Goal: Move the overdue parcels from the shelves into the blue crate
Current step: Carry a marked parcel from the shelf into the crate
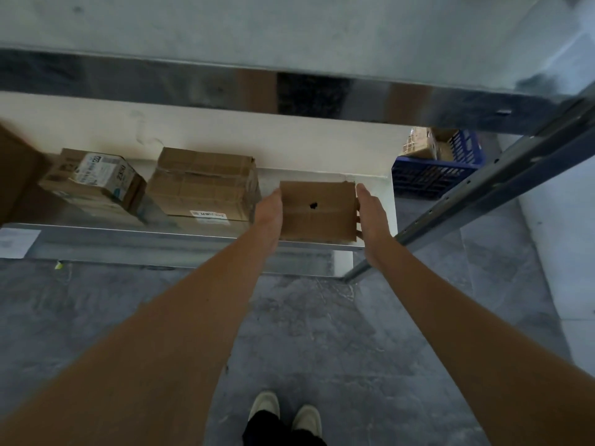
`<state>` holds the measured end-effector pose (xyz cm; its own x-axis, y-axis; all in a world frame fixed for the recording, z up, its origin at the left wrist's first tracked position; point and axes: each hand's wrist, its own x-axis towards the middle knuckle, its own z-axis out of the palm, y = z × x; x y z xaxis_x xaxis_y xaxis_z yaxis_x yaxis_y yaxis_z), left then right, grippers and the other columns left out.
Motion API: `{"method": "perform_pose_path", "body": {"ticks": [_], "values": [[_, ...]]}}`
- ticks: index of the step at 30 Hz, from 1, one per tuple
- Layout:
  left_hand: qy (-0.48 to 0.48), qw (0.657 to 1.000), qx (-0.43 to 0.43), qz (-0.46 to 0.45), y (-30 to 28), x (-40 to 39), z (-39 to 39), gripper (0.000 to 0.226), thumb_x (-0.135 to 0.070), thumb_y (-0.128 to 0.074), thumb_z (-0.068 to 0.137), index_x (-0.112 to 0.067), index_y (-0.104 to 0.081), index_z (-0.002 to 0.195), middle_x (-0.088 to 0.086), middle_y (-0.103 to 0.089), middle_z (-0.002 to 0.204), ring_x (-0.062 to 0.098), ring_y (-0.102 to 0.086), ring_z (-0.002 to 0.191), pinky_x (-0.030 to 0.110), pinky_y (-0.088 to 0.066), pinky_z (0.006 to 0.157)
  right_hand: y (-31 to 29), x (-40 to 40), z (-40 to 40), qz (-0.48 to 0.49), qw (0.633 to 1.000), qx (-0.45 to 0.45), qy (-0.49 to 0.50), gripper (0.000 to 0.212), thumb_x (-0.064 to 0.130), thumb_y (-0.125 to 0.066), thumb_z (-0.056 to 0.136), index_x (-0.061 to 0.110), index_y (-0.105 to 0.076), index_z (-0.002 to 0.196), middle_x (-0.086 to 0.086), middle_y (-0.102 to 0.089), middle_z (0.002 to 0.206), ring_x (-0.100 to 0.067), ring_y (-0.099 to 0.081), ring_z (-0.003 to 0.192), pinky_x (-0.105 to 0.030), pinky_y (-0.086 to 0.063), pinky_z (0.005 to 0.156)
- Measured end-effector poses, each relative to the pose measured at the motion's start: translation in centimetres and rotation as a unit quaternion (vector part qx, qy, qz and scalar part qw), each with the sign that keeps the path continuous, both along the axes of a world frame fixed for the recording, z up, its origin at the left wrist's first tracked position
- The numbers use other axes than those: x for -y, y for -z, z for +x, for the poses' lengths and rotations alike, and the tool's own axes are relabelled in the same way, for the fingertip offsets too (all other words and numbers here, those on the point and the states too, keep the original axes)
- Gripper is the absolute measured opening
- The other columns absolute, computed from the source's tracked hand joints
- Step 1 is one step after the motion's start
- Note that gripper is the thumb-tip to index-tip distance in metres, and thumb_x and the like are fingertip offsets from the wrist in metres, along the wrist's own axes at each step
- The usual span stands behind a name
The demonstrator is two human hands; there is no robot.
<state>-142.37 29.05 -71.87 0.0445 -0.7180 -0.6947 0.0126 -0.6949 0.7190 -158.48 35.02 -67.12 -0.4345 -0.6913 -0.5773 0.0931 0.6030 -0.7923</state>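
Grey mottled floor (306,333) fills the lower half of what I see, with a pale wall behind the racking; across the top runs the upper metal shelf (289,33), and below it the lower shelf (161,243) carries the boxes; a dark upright post (483,201) slants down on the right. Beyond that post sits the blue crate (428,178) on the floor, well apart from my hands, with a few cartons already inside it. On the lower shelf I count, from the bigger down: a taped brown box (203,185) with a white label on its front; a labelled carton (96,181) tilted just to its left; and the small brown parcel (318,210) at the shelf's right end, a dark hole in its top. My left hand (269,217) lies flat against the parcel's left side, fingers straight; my right hand (370,217) presses its right side, fingers running along the edge — the parcel is clamped between both palms, not wrapped by either. Two pale shoes (285,413) show at the bottom.
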Motion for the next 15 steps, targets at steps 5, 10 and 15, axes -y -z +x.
{"method": "perform_pose_path", "body": {"ticks": [5,10,15], "values": [[-0.025,0.999,-0.015,0.030,-1.8,-1.3,0.7,0.084,-0.068,-0.042,0.065,-0.024,-0.050,0.137,0.005,-0.055,0.135,0.028,-0.052,0.123,0.052,-0.038,0.106,-2.1,-1.8,1.1,0.003,0.997,0.066,0.049,0.053,0.062,-0.046,0.091,0.022,-0.053,0.124,0.002,-0.056,0.120,-0.020,-0.053,0.111,-0.049,-0.045,0.101],[-0.009,0.999,-0.027,0.020,-8.3,-4.2,-0.2,0.071,-0.059,-0.047,0.091,-0.017,-0.032,0.146,-0.002,-0.041,0.137,0.021,-0.037,0.130,0.041,-0.028,0.111,-2.3,-2.7,1.7,0.006,0.992,0.095,0.084,0.013,0.041,-0.057,0.094,0.029,-0.061,0.092,0.003,-0.059,0.114,-0.020,-0.052,0.113,-0.046,-0.042,0.107],[0.013,1.000,0.004,0.001,-7.4,-5.0,0.0,0.048,-0.041,-0.051,0.097,-0.016,-0.042,0.137,-0.001,-0.045,0.124,0.016,-0.042,0.114,0.032,-0.031,0.096,-2.1,-3.2,1.9,0.011,0.991,0.101,0.086,0.011,0.029,-0.055,0.096,0.028,-0.063,0.089,0.007,-0.061,0.098,-0.021,-0.054,0.109,-0.040,-0.044,0.103]]}}
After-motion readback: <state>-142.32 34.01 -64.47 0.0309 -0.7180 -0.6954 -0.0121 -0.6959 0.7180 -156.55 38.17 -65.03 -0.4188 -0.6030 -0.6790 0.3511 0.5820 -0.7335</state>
